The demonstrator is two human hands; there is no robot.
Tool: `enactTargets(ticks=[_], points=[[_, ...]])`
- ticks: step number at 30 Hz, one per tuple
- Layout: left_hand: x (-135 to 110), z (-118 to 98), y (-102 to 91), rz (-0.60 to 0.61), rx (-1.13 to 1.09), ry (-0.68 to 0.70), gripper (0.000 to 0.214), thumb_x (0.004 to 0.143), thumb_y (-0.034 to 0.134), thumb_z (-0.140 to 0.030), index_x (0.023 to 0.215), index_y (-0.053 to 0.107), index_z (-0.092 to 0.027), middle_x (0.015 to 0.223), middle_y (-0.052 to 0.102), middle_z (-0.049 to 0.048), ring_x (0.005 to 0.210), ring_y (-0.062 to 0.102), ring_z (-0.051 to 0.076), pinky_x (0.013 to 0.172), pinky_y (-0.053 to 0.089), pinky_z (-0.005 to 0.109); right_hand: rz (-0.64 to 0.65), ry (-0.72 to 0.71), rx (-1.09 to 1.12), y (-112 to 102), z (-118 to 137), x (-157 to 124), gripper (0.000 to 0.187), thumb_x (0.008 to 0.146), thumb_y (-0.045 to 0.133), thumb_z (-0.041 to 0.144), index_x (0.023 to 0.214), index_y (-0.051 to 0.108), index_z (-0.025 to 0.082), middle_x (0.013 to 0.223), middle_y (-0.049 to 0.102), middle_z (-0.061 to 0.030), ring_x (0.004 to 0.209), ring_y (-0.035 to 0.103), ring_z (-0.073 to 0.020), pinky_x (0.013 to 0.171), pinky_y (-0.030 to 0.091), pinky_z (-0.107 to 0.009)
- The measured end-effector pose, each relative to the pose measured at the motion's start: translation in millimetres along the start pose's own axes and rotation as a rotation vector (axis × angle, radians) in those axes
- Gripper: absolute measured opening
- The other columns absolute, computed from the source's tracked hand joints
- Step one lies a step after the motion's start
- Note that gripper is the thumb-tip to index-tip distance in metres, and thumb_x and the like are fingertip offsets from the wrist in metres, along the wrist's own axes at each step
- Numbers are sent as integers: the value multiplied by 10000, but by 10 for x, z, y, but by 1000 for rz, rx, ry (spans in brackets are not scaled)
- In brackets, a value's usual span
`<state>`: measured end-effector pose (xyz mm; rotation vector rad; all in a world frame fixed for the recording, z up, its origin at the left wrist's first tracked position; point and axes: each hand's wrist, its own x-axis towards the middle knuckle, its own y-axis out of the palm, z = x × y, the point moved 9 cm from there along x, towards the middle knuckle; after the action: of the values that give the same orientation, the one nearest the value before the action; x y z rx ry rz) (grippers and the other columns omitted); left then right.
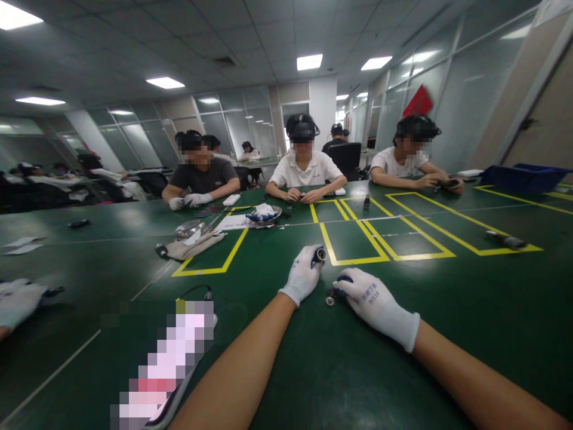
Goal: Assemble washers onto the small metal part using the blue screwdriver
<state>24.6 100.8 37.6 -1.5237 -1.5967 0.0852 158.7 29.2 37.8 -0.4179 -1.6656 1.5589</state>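
My left hand point(306, 272), in a white glove with blue fingertips, is closed round a black flashlight tube point(319, 255). The tube's round, open end faces me; my fingers hide the rest of it. To its right, my right hand point(369, 295), gloved alike, has its fingers bent and pressed together on a small dark round part with a metal face point(330, 300). This part looks like a flashlight end piece, held just above or on the green table point(358, 382). The tube and the round part are apart.
A phone-like device point(179, 352), blurred out, lies left with a cable. Yellow tape frames point(358, 261) mark the table. A metal bowl point(278, 214) holds gloves. A flashlight point(505, 240) lies right, a blue bin point(523, 178) beyond. Co-workers sit opposite; a gloved hand point(20, 301) shows at left.
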Motion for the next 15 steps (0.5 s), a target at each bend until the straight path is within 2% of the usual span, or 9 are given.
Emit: enactTargets(ticks=[7,11,15], points=[[0,-24,-13,-4,23,15,398,864,613,-127,1260,593,-171,1217,649,107,1144,609,249,1040,489,413,-136,40,242,-99,-106,-59,330,950,459,69,1130,710,187,1100,681,-102,1046,600,-227,924,522,-382],[-3,-22,-12,-9,23,20,398,863,617,-129,1256,596,-182,1218,650,101,1147,611,248,1042,492,413,-108,69,300,-88,-76,-52,246,977,517,171,1136,703,190,1077,675,-103,1006,615,-222,906,526,-374],[-2,-6,-4,-1,21,11,404,863,616,-130,1263,595,-184,1223,651,99,1154,611,247,1052,489,418,-64,104,237,-55,-22,-20,192,961,607,312,1049,741,206,1047,652,-95,998,590,-235,896,506,-379]])
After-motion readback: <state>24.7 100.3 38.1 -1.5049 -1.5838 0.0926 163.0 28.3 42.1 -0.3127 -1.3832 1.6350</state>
